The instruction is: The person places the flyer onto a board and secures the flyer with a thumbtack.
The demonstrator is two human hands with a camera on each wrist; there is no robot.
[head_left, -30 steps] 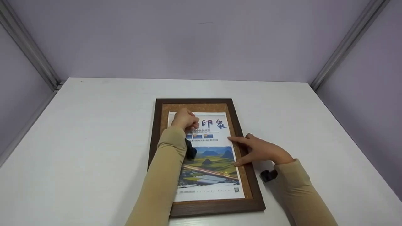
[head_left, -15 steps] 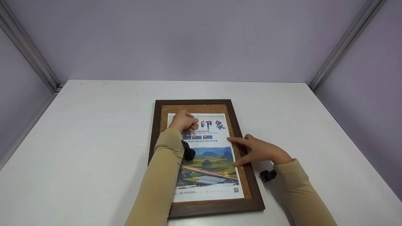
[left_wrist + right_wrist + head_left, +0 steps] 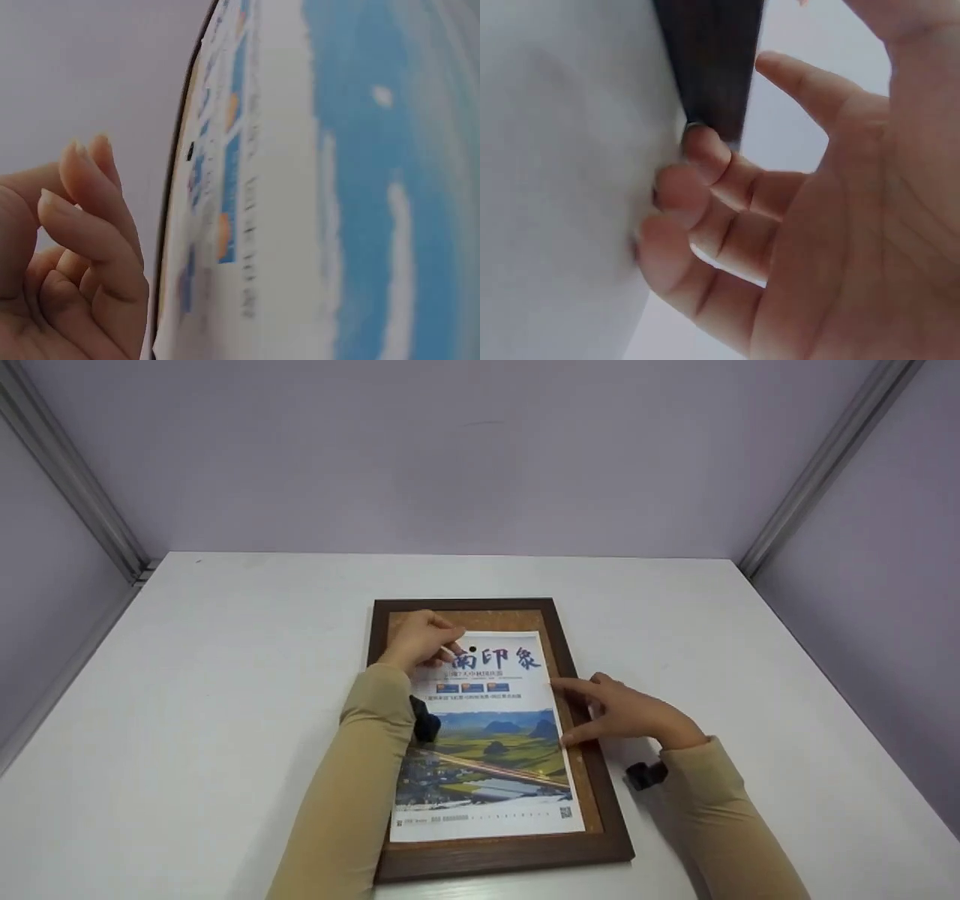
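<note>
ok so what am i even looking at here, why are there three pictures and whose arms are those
There is no machine here: a person in tan sleeves works with two bare hands and wears three cameras. The wide picture comes from a camera on the head, looking down at a white table. The two blurry close-ups come from small cameras strapped to each wrist.

On the table lies a cork board in a dark wooden frame. On the cork lies a printed poster with blue characters and a landscape photo. A small dark pin sits near the poster's top.

The left hand is at the poster's top left corner, fingers loosely curled; it seems to hold nothing. The right hand rests with fingers spread on the poster's right edge and the frame, which the right wrist view shows close up.
</note>
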